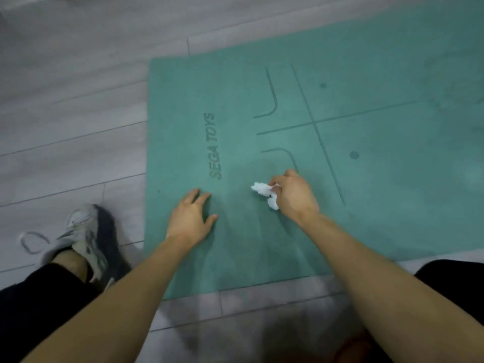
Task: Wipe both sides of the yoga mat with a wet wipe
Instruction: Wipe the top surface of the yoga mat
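Note:
A teal yoga mat [366, 127] lies flat on the floor, printed side up, with alignment lines and the words SEGA TOYS near its left end. My right hand [293, 195] holds a crumpled white wet wipe [263, 191] in curled fingers, just above or on the mat near its near-left corner. My left hand [192, 216] rests flat on the mat beside it, fingers spread and straight.
Grey wood-look floor [73, 100] surrounds the mat. My left foot in a grey and white sneaker [89, 231] stands on the floor left of the mat. My dark-clothed knees [450, 281] frame the bottom corners.

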`<state>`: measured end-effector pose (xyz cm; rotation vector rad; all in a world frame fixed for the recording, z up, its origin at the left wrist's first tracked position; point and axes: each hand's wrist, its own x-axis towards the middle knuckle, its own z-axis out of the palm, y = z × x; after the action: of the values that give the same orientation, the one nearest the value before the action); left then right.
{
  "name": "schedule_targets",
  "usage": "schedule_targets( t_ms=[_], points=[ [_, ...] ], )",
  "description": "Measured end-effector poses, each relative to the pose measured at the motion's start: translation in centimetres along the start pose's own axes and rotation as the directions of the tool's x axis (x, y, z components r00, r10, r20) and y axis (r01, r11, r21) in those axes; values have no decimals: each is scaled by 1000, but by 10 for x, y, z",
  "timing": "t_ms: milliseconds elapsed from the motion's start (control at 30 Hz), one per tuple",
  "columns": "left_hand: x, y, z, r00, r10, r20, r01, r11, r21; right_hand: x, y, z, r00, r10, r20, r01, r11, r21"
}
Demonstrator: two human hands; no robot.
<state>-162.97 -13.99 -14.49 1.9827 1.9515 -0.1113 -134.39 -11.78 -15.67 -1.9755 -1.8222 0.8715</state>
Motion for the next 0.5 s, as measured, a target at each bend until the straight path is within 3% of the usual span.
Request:
schedule_targets(
  t_ms=[100,233,300,400,500],
  points=[
    [-12,-28,-6,996,-87,-19,88,996,20,-44,-20,3,985,-151,88,152,988,-14],
    [-22,-62,-14,981,-182,-64,187,980,73,-57,-39,-2,981,-166,105,173,983,-64],
    [-35,-82,-11,949,-303,-90,309,950,49,-61,-45,-4,981,-172,90,179,981,-71],
    [-39,-99,-1,850,-525,46,526,850,-17,-67,-46,-3,987,-149,59,153,985,-77],
    [-29,-109,5,829,-546,124,560,811,-170,-77,-46,-1,992,-117,46,121,989,-85]
  ],
)
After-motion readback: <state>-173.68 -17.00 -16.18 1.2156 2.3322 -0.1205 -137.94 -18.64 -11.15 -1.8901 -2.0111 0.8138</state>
